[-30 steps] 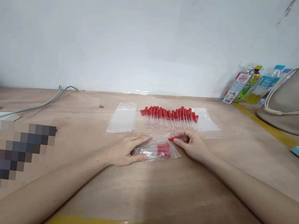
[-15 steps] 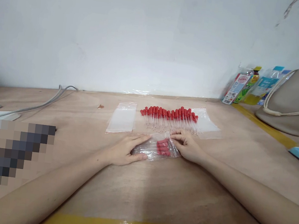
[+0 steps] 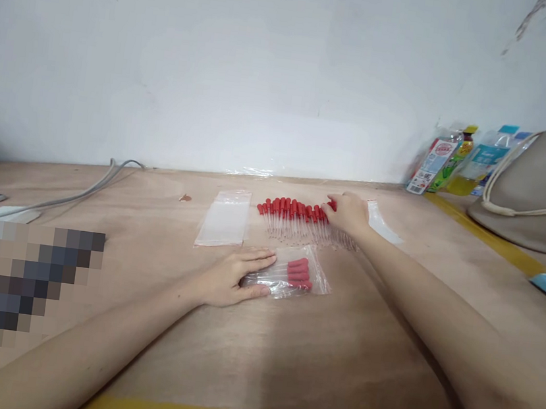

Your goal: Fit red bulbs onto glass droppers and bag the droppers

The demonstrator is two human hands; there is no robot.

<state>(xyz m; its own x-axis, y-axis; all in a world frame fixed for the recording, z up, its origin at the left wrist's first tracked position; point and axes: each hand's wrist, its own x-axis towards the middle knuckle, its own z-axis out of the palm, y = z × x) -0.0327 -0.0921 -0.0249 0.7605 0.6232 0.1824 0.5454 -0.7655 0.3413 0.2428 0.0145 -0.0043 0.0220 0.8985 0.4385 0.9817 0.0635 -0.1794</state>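
My left hand [image 3: 239, 276] rests on the table with thumb and fingers spread. It presses down the left end of a clear plastic zip bag [image 3: 319, 280]. Inside that bag several droppers with red bulbs [image 3: 298, 274] lie side by side, their clear stems toward my left hand. Farther back, my right hand [image 3: 349, 214] is over the right part of a row of loose droppers [image 3: 288, 210]. Its fingertips close round a red bulb there; the hand hides several others. The loose droppers lie with bulbs toward the wall and thin clear stems toward me.
A stack of flat clear bags [image 3: 224, 218] lies left of the row, and another bag [image 3: 382, 224] lies partly behind my right hand. Bottles [image 3: 479, 167], a carton [image 3: 431, 167] and a grey-beige bag [image 3: 543, 191] stand at back right. A grey cable [image 3: 90, 190] runs at left.
My right hand has let go of the filled bag's right end and moved back to the loose droppers. My left hand stays on the bag.
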